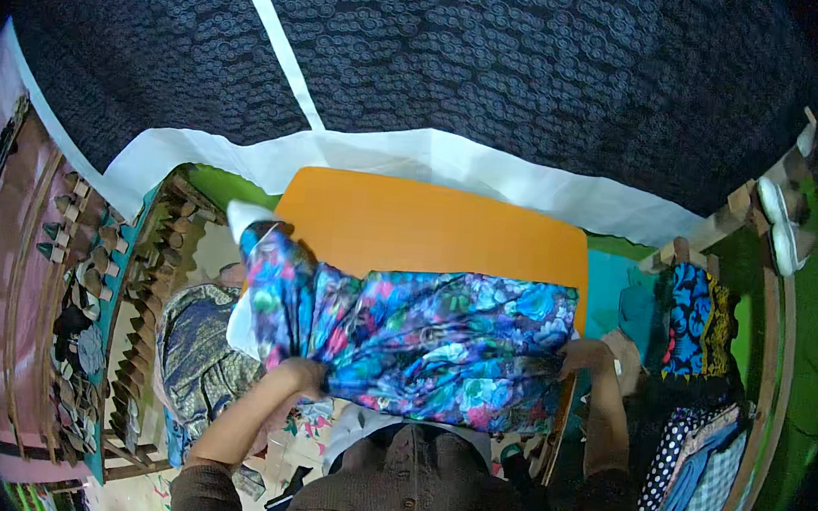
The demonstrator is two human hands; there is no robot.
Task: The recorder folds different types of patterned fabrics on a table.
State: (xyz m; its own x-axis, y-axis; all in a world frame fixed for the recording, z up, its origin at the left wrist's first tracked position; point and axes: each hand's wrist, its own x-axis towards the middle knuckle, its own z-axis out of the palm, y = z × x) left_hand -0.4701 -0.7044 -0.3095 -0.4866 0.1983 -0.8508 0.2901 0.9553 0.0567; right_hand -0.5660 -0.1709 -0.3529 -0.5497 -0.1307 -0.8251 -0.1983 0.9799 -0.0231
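"The left hand (304, 375), what's it doing?"

"Grasping. It has the lower left part of the floral cloth (459, 348) bunched in its fingers, and folds fan out from there."

"And the right hand (587, 357)?"

"It's at the cloth's right edge, touching it. The fingers are partly hidden, so I can't tell whether they're closed on the fabric."

"Where does the cloth lie?"

"Across the near part of the orange bench (431, 221), in blue, purple, green and pink. The far part of the top is bare. At the upper left, a white piece (247, 214) sticks out past the cloth."

"Anything beside the bench?"

"On the left, a dark gold-patterned fabric (202, 340), heaped near the left forearm. On the right, a blue, black and yellow fabric (695, 324) hangs above a polka-dot cloth (673, 444) and a pale checked cloth (707, 496)."
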